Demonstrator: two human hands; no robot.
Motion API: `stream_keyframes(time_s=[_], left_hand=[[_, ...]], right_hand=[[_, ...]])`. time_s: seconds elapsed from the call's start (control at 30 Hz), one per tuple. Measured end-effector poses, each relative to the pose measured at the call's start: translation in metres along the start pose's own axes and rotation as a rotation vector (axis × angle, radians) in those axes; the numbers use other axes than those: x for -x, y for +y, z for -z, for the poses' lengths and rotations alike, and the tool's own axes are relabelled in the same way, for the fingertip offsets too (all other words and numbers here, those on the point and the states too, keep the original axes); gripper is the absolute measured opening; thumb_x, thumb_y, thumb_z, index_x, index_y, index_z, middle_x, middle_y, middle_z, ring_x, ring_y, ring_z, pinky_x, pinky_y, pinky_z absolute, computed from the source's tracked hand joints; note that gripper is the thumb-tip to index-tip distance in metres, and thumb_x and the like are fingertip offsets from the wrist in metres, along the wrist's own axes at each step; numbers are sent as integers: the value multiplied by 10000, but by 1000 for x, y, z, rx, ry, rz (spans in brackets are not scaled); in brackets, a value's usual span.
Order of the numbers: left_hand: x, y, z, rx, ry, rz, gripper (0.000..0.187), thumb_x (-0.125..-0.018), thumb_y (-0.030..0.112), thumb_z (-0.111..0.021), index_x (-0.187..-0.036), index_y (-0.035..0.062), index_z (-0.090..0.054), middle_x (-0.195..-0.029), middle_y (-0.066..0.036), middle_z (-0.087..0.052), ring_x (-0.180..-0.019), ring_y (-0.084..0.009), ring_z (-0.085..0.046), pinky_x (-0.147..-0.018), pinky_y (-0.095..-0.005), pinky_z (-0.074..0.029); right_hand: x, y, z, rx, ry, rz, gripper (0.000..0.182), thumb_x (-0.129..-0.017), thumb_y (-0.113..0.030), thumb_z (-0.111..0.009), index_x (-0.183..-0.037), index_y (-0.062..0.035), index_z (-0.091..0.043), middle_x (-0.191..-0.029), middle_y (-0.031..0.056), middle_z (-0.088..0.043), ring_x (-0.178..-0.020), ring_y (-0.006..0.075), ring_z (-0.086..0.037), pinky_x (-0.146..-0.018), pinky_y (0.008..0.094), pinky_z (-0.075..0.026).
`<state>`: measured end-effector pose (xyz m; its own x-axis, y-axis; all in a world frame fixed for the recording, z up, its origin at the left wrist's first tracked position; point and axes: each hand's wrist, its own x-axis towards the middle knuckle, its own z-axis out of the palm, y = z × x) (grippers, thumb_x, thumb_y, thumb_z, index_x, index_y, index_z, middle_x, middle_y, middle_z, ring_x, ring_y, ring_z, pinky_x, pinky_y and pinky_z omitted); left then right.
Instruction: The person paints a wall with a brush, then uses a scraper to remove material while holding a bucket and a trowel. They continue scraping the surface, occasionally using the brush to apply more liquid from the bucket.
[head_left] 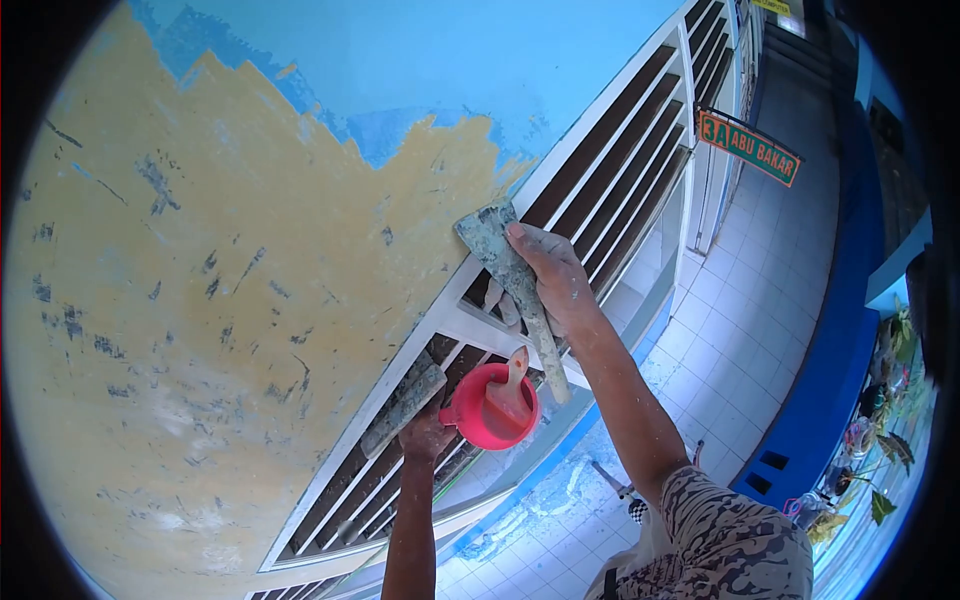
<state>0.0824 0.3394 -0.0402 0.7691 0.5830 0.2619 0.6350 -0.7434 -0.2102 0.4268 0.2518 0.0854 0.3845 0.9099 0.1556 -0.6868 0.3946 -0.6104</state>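
My right hand (555,275) is closed round a putty knife (497,240), its thumb on the wide, crusted blade. That blade touches or nearly touches the wall (250,260) beside the white window frame (455,300), its handle pointing down. Lower down, my left hand (425,435) grips a pink plastic dipper (465,410) by its handle side. A paintbrush (512,390) stands in the dipper, bristles down. Against the left hand also lies a second putty-smeared scraper (405,405); the fingers' hold on it is partly hidden.
Blue paint (420,60) covers the wall above a jagged tan area with grey patches. Slatted windows (610,140) run diagonally alongside. A green sign (748,147) juts out over the tiled walkway (750,290). Potted plants (880,460) stand at the far right.
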Motion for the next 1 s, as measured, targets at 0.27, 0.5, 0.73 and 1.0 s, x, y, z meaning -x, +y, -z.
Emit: stream_keyframes(time_s=[0.27, 0.5, 0.73, 1.0], left_hand=[[4, -1, -7, -43, 50, -1, 814, -687, 577, -748, -1398, 221, -573, -1266, -124, -661, -1164, -333, -630, -1014, -509, -462], [0, 2, 1, -88, 88, -26, 807, -686, 573, -755, -1390, 218, -580, -1259, -117, -664, -1157, -330, -636, -1010, -506, -469], [-6, 6, 6, -108, 133, -58, 806, -682, 573, -759, -1385, 218, -585, -1249, -117, -668, -1144, -332, -642, -1003, -503, -476], [-3, 8, 4, -4, 71, 3, 790, -678, 577, -764, -1369, 231, -597, -1268, -108, -660, -1157, -324, -635, -1010, -497, -472]], right_hand=[[-4, -6, 11, 133, -61, -29, 473, -1014, -471, -531, -999, -9, -630, -621, 97, -642, -428, 116, -550, -360, 251, -372], [-3, -3, 4, 108, 12, -5, 474, -1016, -454, -534, -1032, 11, -624, -659, 69, -616, -459, 122, -563, -386, 244, -379], [0, -1, -2, 35, 66, -20, 452, -1013, -428, -544, -1030, 16, -624, -646, 71, -596, -425, 127, -515, -372, 252, -350], [-3, 2, -10, -25, 83, -2, 376, -1010, -394, -544, -1024, -28, -627, -623, 15, -573, -381, 87, -478, -335, 235, -321]])
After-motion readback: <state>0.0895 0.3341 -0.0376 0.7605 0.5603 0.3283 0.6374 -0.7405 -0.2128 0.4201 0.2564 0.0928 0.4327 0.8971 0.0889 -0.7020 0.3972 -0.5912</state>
